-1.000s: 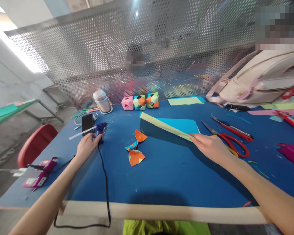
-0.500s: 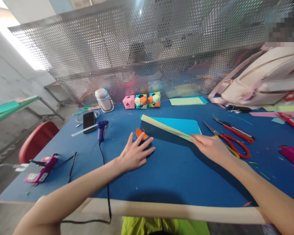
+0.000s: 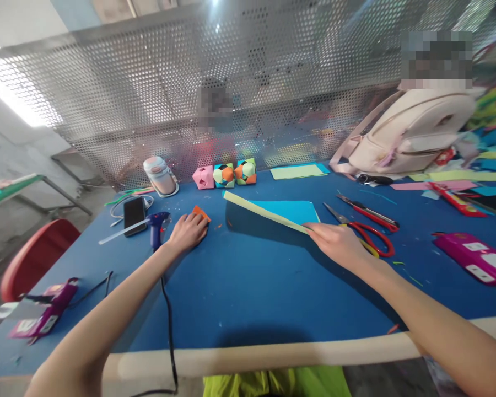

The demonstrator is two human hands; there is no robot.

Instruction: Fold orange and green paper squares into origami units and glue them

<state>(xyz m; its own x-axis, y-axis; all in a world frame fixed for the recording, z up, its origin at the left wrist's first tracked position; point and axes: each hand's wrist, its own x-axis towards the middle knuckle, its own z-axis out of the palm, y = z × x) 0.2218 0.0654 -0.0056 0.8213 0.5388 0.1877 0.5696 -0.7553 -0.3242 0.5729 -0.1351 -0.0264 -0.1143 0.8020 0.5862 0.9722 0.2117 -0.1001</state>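
Note:
My left hand (image 3: 188, 231) lies low on the blue table, its fingers bent over an orange folded paper piece (image 3: 201, 214). Only a corner of the orange paper shows past the fingertips; the rest is under the hand. In my right hand (image 3: 334, 242), a narrow pale green strip of paper (image 3: 264, 212) is pinched by one end, its far end pointing left with a blue tip. Behind the strip a blue paper sheet (image 3: 300, 209) rests on the table. Just left of my left hand stands a blue glue gun (image 3: 156, 231) with a clear glue stick in it.
Scissors (image 3: 370, 236) and a utility knife (image 3: 372, 214) lie by my right hand. Several folded paper cubes (image 3: 224, 175), a bottle (image 3: 160, 176) and a phone (image 3: 134, 215) stand or lie farther back. Purple power strips (image 3: 45, 311) and a backpack (image 3: 413, 132) flank the table.
My left hand left the glue gun, came down spread over the orange folded pieces, then drew back left with them under bent fingers. My right hand keeps holding the strip; the view turned right.

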